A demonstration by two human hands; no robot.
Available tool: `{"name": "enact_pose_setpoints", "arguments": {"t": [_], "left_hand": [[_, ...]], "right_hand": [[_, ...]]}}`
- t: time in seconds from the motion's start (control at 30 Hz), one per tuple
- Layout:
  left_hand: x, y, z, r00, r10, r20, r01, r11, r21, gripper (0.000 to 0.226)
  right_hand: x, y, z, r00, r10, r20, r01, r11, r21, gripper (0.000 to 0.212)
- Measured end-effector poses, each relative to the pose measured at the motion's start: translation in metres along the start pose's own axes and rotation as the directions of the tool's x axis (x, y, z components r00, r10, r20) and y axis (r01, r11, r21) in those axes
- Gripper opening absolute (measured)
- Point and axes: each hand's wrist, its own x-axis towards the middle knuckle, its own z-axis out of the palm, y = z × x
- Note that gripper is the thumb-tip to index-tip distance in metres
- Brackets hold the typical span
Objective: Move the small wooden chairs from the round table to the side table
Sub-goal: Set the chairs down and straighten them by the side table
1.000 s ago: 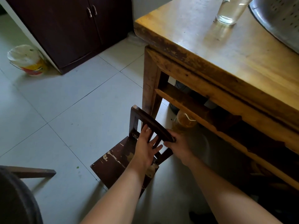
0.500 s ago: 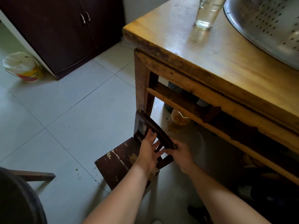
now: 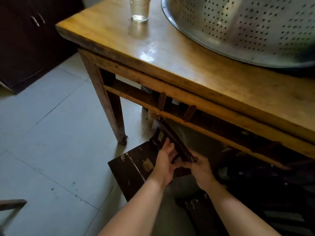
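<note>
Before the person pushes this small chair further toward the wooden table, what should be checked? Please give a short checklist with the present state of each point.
1. Both hands on the backrest: ok. The left hand and right hand grip the top rail of the small chair.
2. Backrest free of the table's lower rail: cannot tell; its far end sits very near the rail.
3. Chair free of the table leg: ok, a gap of floor shows.
4. Space under the table: not ok, dark items lie there.
5. Glass and metal colander away from the table edge: ok for the glass; the colander reaches close to it.
</note>
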Motion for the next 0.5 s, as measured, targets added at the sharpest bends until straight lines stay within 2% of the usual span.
{"name": "enact_pose_setpoints", "arguments": {"t": [0.3, 0.5], "left_hand": [[0.000, -0.086, 0.067, 0.997, -0.081, 0.015, 0.080, 0.992, 0.095, 0.044], [0.000, -0.122, 0.099, 0.992, -0.125, 0.026, 0.120, 0.981, 0.153, 0.046]], "right_hand": [[-0.030, 0.035, -0.096, 0.993, 0.056, -0.104, -0.047, 0.995, 0.086, 0.055], [-0.041, 0.051, -0.134, 0.981, 0.126, -0.147, -0.098, 0.978, 0.184, 0.053]]}}
